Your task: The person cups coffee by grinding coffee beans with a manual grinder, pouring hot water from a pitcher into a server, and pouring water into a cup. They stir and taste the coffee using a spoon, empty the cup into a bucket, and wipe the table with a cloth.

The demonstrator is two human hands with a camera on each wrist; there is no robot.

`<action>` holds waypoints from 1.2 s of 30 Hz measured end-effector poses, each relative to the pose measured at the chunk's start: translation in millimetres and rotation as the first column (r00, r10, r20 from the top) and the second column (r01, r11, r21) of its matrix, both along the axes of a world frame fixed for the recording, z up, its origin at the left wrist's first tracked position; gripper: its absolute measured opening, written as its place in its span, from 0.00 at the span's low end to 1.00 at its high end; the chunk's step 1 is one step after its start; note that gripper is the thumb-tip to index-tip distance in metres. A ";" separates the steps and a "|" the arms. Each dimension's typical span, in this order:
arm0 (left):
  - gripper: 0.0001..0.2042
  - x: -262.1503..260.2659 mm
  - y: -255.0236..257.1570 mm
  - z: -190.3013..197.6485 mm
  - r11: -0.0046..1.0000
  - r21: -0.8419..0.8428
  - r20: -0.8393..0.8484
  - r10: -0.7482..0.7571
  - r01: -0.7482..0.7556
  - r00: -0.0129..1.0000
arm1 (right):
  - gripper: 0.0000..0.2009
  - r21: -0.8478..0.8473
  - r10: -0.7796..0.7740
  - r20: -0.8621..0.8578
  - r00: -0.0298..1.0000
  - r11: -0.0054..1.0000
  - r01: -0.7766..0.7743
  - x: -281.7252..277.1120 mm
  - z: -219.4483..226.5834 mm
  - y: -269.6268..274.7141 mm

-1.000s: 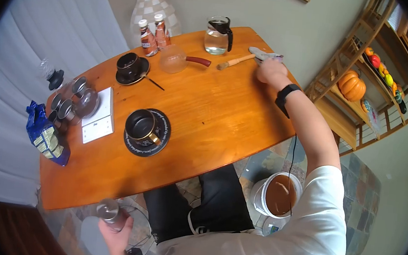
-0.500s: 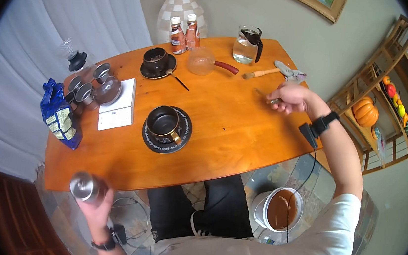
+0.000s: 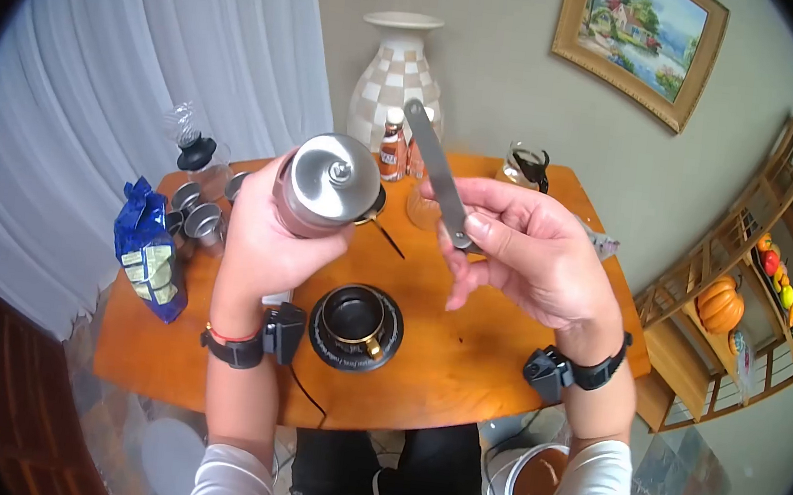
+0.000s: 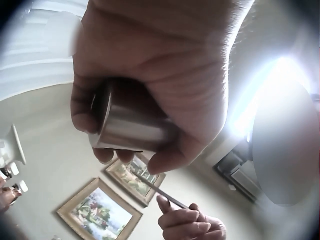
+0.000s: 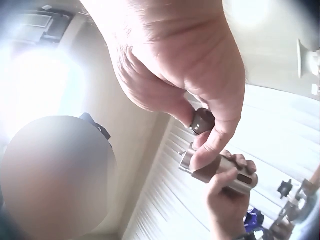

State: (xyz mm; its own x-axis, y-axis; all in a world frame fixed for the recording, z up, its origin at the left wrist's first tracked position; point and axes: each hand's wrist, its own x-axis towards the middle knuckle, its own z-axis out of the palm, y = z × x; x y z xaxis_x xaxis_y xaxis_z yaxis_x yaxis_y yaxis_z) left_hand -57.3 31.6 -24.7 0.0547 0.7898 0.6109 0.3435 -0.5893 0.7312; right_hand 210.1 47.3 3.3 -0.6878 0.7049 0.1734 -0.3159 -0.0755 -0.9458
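My left hand [image 3: 265, 258] grips a metal cylinder [image 3: 331, 183] above the table, its shiny round top with a small central post facing the head camera. In the left wrist view the fingers curl round the cylinder [image 4: 132, 125]. To its right, my right hand [image 3: 549, 264] pinches a flat metal crank arm [image 3: 441, 175] at its lower end; the other end points up and left, apart from the cylinder. A dark round knob [image 5: 202, 121] shows between the fingers in the right wrist view. Below both hands, a black cup [image 3: 353, 313] stands on a black saucer [image 3: 385, 353].
On the wooden table [image 3: 440, 387], a blue bag [image 3: 150, 251] and metal cups [image 3: 203, 222] stand left. Bottles [image 3: 393, 151] and a glass pitcher [image 3: 524, 167] are at the back. A bucket [image 3: 536, 484] stands on the floor; a shelf [image 3: 675, 359] is at right.
My left hand has raised the cylinder from below the table's front edge to chest height. My right hand has come from the table's right side inward and up, carrying the crank arm. The head view has tilted up.
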 end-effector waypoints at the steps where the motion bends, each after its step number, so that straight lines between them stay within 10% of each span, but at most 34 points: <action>1: 0.22 2.3 2.4 0.5 1.000 0.003 0.020 -0.011 0.011 1.000 | 0.19 0.013 0.003 0.001 1.000 1.000 -0.003 -6.4 3.7 2.7; 11: 0.18 -11.9 23.9 1.9 0.988 0.112 -0.108 0.121 -0.109 0.987 | 0.15 0.623 -0.434 0.042 0.900 0.715 0.316 -33.5 -20.6 16.8; 18: 0.18 -13.8 9.6 10.4 0.974 0.121 -0.098 0.205 -0.192 0.974 | 0.15 0.740 -0.558 -0.001 0.830 0.558 0.376 -34.9 -24.8 10.7; 36: 0.17 -14.1 4.9 11.3 0.972 0.133 -0.087 0.207 -0.194 0.974 | 0.17 0.766 -0.545 -0.017 0.838 0.531 0.361 -32.3 -27.1 8.8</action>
State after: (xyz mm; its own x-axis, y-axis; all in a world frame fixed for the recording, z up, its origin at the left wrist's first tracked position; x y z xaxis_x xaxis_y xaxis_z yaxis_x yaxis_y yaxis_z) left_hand -71.4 36.5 -13.4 -0.0316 0.7099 0.7036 0.5315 -0.5842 0.6134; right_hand 177.8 56.2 -23.8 -0.3930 0.6367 0.6634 0.0942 0.7456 -0.6597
